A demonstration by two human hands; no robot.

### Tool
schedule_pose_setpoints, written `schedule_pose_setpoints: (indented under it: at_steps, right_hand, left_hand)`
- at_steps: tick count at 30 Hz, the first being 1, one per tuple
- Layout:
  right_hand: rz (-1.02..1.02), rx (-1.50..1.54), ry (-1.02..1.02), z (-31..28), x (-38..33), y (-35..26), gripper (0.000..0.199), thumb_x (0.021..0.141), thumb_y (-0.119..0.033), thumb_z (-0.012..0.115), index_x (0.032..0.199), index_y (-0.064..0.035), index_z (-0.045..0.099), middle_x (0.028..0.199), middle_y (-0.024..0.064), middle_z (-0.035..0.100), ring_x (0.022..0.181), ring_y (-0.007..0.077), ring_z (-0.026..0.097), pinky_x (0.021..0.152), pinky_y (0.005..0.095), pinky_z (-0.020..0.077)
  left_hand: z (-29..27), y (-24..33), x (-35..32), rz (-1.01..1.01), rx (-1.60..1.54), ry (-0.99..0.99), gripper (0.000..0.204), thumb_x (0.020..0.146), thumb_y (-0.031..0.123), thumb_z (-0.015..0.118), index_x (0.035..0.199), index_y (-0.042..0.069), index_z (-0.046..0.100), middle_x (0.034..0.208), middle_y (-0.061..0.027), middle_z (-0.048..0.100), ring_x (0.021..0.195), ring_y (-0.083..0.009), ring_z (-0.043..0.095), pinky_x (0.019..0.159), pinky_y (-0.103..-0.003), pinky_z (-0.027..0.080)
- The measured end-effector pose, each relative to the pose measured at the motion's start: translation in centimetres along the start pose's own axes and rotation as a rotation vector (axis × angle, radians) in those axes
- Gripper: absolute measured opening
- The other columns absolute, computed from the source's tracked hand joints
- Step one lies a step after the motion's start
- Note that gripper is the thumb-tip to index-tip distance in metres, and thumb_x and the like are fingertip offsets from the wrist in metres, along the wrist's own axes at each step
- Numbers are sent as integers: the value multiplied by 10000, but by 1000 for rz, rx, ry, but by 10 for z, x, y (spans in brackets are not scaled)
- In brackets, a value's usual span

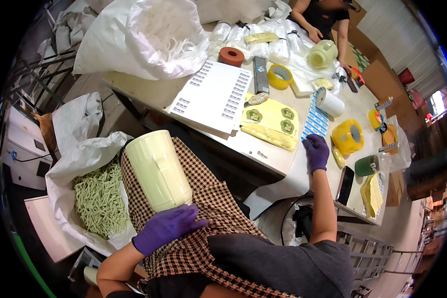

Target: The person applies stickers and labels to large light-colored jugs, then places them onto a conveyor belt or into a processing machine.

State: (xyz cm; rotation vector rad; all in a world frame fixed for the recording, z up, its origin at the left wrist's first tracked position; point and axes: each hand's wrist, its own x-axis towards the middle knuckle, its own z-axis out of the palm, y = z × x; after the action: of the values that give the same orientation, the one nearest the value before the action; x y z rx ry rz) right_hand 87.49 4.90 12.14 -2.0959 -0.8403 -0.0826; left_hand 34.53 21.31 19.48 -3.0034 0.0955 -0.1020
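A pale yellow-green plastic pitcher (159, 169) lies tilted across my lap, its handle facing up. My left hand (169, 228), in a purple glove, holds it at the lower end; some fingers are hidden against it. Over on the table, my right hand (317, 153), gloved the same, is at the near edge of a blue-and-white sheet of labels (314, 121). Its fingers are curled together, and whatever is between the fingertips is too small to make out. Stacked yellow printed bags (273, 119) lie just left of that hand.
White printed sheets (203, 97), tape rolls (347, 136), a white roll (330, 103) and a phone (345, 185) crowd the table. A sack of green strips (99, 198) stands at my left. Opposite, a co-worker (328, 20) is near another pitcher (323, 53).
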Motion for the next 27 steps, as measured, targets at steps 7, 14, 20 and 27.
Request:
schedule_pose_setpoints:
  at_steps: [7,14,20,27]
  right_hand:
    - [-139,-256,-43,-6,9,-8,332,785,-214,830,1072,-61,761,1106,142,692,1099,317,634,910,412,519]
    - [-78,-123,44,-5,6,-3,258,775,-202,832,979,-59,767,988,115,709,897,275,700,813,354,546]
    - [-448,-140,157,-12,-14,-31,132,758,-26,818,855,-43,731,947,103,664,958,293,643,856,378,515]
    - [-222,544,-377,80,-40,-216,59,870,-19,716,906,-5,672,955,90,639,889,205,607,811,322,492]
  left_hand:
    - [4,2,-6,-45,-14,141,543,962,237,640,1487,285,510,1202,3,650,1089,-126,643,1010,-258,517]
    - [7,4,-15,-30,38,81,491,938,188,576,1411,314,542,1274,26,599,1217,-122,585,1102,-293,442]
    - [19,2,-9,-58,-134,236,405,922,188,618,1309,308,627,1155,43,627,1130,-110,628,1014,-268,504]
    - [18,0,-8,20,110,119,543,948,149,550,1468,288,484,1311,25,619,1311,-131,551,1155,-279,409]
